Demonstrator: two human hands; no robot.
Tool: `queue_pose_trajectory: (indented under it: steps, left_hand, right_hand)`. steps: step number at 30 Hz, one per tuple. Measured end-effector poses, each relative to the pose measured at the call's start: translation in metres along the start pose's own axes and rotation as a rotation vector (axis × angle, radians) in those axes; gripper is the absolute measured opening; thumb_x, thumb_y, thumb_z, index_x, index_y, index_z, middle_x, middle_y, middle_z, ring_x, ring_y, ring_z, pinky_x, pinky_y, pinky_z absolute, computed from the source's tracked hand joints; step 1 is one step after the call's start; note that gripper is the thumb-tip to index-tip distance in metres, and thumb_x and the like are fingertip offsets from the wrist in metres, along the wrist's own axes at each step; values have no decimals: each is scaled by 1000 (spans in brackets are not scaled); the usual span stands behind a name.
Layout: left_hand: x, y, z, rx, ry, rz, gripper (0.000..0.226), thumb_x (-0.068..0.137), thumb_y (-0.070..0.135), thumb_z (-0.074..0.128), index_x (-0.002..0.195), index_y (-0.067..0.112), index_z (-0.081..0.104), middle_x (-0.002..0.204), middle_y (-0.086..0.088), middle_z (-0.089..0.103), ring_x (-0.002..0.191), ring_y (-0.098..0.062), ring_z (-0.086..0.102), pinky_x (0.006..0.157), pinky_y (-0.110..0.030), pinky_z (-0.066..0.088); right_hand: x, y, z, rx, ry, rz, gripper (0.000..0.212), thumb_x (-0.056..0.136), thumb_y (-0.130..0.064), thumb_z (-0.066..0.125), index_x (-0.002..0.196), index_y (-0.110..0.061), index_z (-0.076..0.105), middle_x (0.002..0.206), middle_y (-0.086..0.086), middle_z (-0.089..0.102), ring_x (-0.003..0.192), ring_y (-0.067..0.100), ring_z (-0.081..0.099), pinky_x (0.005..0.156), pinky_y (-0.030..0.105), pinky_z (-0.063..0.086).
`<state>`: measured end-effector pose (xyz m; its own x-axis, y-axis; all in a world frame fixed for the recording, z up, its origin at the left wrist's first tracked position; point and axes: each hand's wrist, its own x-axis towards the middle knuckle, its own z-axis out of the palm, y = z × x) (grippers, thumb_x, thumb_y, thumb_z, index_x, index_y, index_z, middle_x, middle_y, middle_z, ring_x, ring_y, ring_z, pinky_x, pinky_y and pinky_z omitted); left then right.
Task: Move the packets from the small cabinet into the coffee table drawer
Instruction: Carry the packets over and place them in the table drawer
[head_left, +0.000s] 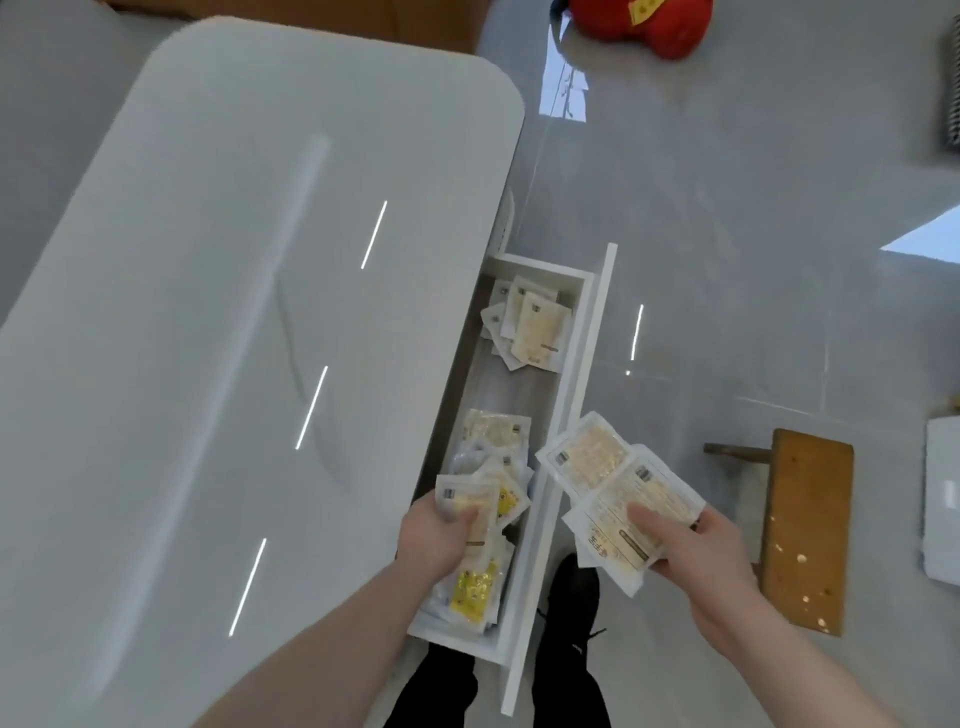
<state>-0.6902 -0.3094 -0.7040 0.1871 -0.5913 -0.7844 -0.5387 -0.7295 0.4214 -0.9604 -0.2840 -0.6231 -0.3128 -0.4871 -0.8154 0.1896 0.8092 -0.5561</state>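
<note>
Packets going into the open drawer (582, 374).

Clear packets with pale or yellow contents lie in two heaps inside the drawer: a far heap (530, 327) and a near heap (485, 519). A fanned bunch (608, 483) hangs just outside the drawer's front.

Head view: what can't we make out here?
- Small cabinet: not in the head view.
- Packet print: too blurred to read, on the packets in the right hand and in the drawer.
- Drawer's inner part: hidden under the table top.
- Packet count in the near pile: overlapping, partly covered by the left hand.
- Red object: cut off by the top edge.
- White object: cut off by the right edge.
</note>
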Motion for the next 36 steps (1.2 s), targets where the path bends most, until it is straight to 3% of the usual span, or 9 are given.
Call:
queue_pose_trajectory:
  steps: [6,11,14,18,23,29,34,36]
  left_hand:
    - [33,12,14,14,-24,-13,38,93,35,69,126,17,64,105,1,70,88,-15,66,58,-19,50]
    - [26,0,8,137,-52,7,33,93,37,68,119,19,67,108,-1,72,97,-20,69,81,-33,58]
    - [17,-13,3,226,-80,35,29,93,41,67,116,24,69,103,6,73,97,-16,68,87,-35,58]
    - [6,-31,2,342,-100,65,23,92,41,66,113,32,71,96,12,72,90,-12,68,83,-30,56]
    - [-2,-49,8,413,-44,74,27,92,40,65,116,30,71,102,8,73,94,-16,68,80,-28,54]
    - [-7,-59,14,577,-102,22,28,97,40,56,106,15,65,101,-3,70,93,-24,67,78,-32,54]
    - [-16,-62,8,604,-125,46,23,101,36,48,87,20,56,101,-7,70,94,-27,65,77,-33,49]
    - [-17,-57,4,603,-130,63,22,102,35,47,90,19,58,108,-7,67,98,-25,63,79,-32,47]
  right_hand:
    - [5,21,-11,-20,11,59,25,88,-8,75,110,-20,71,100,0,79,91,23,77,82,47,61]
    - [-4,27,-10,-18,24,100,26,87,-7,77,111,-16,71,99,2,79,88,23,77,86,49,61]
    - [-9,26,-3,-16,16,104,25,87,-7,77,109,-18,71,97,1,80,88,23,77,86,50,61]
    - [-9,25,10,-13,-8,85,24,88,-7,76,108,-18,72,96,0,80,87,21,78,85,50,61]
    - [-6,28,23,-11,-32,81,26,88,-7,76,111,-19,72,99,-2,80,89,19,77,87,49,61]
    - [-5,34,26,-29,-45,93,28,89,-7,75,113,-19,72,102,-2,79,92,21,77,89,51,60]
    - [-8,33,23,-41,-44,103,26,89,-7,75,112,-18,72,103,0,79,92,21,77,89,51,60]
    - [-8,31,22,-35,-40,105,25,89,-6,75,111,-18,72,101,0,79,90,20,77,88,50,60]
